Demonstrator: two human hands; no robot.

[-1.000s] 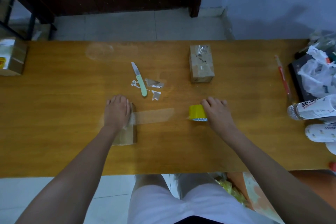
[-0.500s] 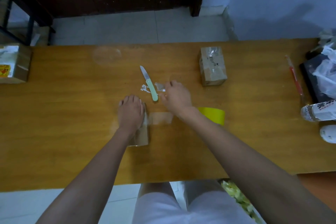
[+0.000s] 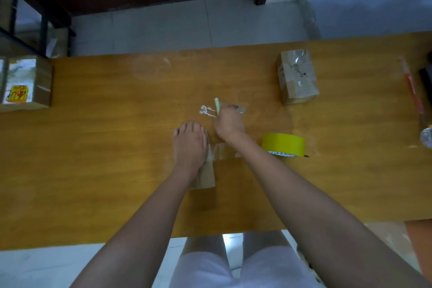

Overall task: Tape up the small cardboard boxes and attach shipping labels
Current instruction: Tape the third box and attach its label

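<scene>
A: Why is the left hand [image 3: 190, 145] lying flat at the frame's centre?

B: Fingers straight, palm down, it pins the box [image 3: 203, 174] so the tape strip [image 3: 222, 151] running right from it keeps taut, I'd judge.

A: And the right hand [image 3: 229, 123]?

B: Just above, fingers curled round the knife [image 3: 217, 105]; only the pale green handle end pokes out. Probably lifted to cut that strip from the roll [image 3: 283, 145], which sits right of centre on the table [image 3: 117, 170].

A: Other boxes?

B: One taped box [image 3: 297, 76] upper right; a bigger carton [image 3: 23, 83] at the left edge. Tape scraps [image 3: 207, 110] lie beside the knife hand.
</scene>
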